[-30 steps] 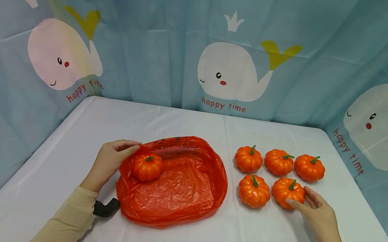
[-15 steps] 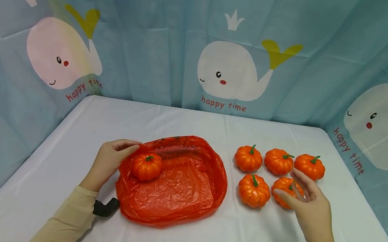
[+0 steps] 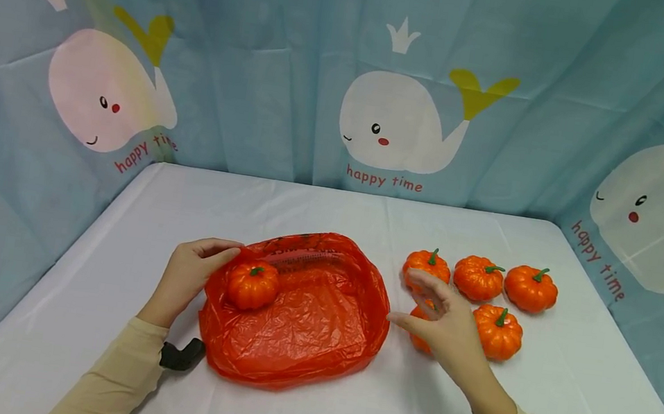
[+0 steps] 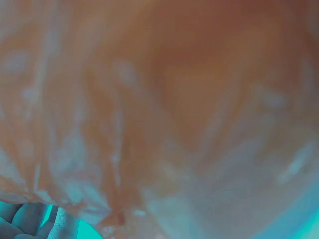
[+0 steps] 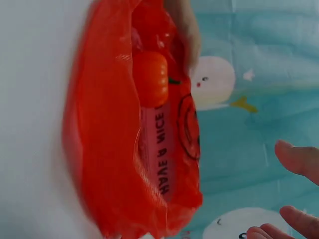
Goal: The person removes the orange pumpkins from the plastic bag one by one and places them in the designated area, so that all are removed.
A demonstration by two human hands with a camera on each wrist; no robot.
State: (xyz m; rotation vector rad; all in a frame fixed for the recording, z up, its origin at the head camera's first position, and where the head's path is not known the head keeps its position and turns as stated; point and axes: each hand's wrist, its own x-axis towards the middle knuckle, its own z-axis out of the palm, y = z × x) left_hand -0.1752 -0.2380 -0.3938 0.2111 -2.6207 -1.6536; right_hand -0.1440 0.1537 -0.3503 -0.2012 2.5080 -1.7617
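A red plastic bag (image 3: 295,342) lies open on the table, and one small orange pumpkin (image 3: 253,285) sits inside its left part. My left hand (image 3: 190,277) pinches the bag's left rim between thumb and fingers. In the left wrist view, blurred bag plastic (image 4: 149,99) fills nearly everything, with some fingers (image 4: 30,219) at the lower left. My right hand (image 3: 449,324) holds nothing; its thumb and fingers are spread beside the bag's right rim. It partly covers the front-left pumpkin (image 3: 417,341). The right wrist view shows the bag's printed inside (image 5: 162,149) and the right fingertips (image 5: 299,162).
Several orange pumpkins stand right of the bag: back left (image 3: 428,262), back middle (image 3: 478,278), back right (image 3: 530,289) and front right (image 3: 498,332). The white table (image 3: 281,211) meets a blue whale-print curtain (image 3: 297,90) behind and at the sides.
My right hand has left the front-right pumpkin, risen, and moved left toward the bag's right rim with nothing in it. The left hand and bag look unchanged.
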